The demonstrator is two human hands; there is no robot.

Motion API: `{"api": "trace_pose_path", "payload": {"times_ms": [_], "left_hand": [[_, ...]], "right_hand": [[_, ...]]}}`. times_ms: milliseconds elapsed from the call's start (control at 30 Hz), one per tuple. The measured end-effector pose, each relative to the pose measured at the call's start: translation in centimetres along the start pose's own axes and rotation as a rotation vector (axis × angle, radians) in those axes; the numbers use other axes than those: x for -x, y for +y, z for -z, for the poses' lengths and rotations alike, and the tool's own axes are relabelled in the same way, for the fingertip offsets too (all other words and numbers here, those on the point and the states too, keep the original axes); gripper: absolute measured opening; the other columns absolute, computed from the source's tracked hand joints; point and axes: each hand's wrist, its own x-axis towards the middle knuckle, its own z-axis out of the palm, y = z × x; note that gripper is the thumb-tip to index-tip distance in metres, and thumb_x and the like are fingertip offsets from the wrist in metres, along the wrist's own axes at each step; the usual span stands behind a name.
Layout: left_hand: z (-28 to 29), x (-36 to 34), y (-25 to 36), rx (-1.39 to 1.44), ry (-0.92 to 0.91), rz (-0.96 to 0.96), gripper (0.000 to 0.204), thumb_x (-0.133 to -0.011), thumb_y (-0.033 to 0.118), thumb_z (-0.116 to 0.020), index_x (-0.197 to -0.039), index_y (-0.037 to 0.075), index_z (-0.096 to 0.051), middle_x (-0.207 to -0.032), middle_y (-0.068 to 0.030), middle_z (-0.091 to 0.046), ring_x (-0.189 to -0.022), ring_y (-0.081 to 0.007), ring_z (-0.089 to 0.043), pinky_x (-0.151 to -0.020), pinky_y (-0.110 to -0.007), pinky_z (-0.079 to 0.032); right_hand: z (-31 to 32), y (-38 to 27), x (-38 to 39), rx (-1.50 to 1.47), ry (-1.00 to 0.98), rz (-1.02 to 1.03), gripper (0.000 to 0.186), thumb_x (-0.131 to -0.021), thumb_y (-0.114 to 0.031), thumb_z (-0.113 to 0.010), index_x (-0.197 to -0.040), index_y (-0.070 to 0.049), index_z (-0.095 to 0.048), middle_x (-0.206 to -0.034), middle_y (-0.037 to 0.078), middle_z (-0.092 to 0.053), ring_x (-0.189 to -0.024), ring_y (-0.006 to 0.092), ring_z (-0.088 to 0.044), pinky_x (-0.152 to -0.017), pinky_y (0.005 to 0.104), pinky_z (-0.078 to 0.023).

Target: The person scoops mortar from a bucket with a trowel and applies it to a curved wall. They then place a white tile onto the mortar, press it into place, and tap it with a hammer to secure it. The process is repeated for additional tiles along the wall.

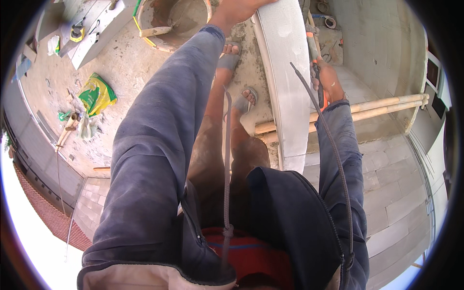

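Observation:
At the top edge, my left hand [240, 10] reaches to the top of a pale block wall [285, 72]; its fingers look stretched out over the edge, partly cut off by the frame. On the wall's other side, my right hand [329, 81] is closed around a long tool with an orange-and-black handle [323, 99]. The tool points away from me, and its exact kind is hard to make out. Below my left hand stands a round tub [209, 12] holding grey wet mortar, with a pale stick-like handle [154, 31] across its rim.
Bamboo poles [386, 107] run beside the wall under my right arm. A green-and-yellow sack [98, 94] lies on the dusty floor at left. Pale blocks [99, 34] with a yellow tool [77, 32] on them stand farther off. My sandalled feet are beside the wall.

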Motion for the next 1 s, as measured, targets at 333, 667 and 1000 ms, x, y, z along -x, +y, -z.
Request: {"api": "trace_pose_path", "payload": {"times_ms": [333,667,1000], "left_hand": [[0.1,-0.4,-0.9,0.106,-0.006,-0.016,0.059,-0.093,0.033,-0.089,-0.132,-0.001,-0.061,-0.117,-0.0125,-0.075,-0.107,-0.0208,-0.071,-0.094,-0.036,-0.058],[-0.4,-0.4,-0.6,0.155,-0.043,-0.042,0.057,-0.094,0.029,-0.088,-0.137,0.0,-0.063,-0.121,-0.0107,-0.076,-0.107,-0.0194,-0.072,-0.094,-0.036,-0.059],[-0.8,0.2,-0.5,0.109,0.014,-0.025,0.057,-0.095,0.028,-0.086,-0.138,-0.003,-0.063,-0.122,-0.0119,-0.076,-0.107,-0.02,-0.072,-0.094,-0.035,-0.058]], "right_hand": [[-0.1,-2.0,0.4,0.129,0.027,0.037,0.044,-0.117,-0.044,-0.04,-0.105,-0.007,-0.058,-0.068,-0.001,-0.05,-0.046,0.0108,-0.042,-0.043,0.0312,-0.037],[-1.3,-3.7,6.6,0.31,0.309,0.235,0.041,-0.116,-0.039,-0.048,-0.115,0.0,-0.06,-0.073,0.004,-0.055,-0.055,0.0155,-0.053,-0.05,0.0372,-0.045],[-1.9,8.7,15.6,0.897,0.489,0.823,0.03,-0.11,-0.021,-0.059,-0.132,-0.002,-0.054,-0.096,0.022,-0.072,-0.081,0.0384,-0.075,-0.069,0.0484,-0.058]]}}
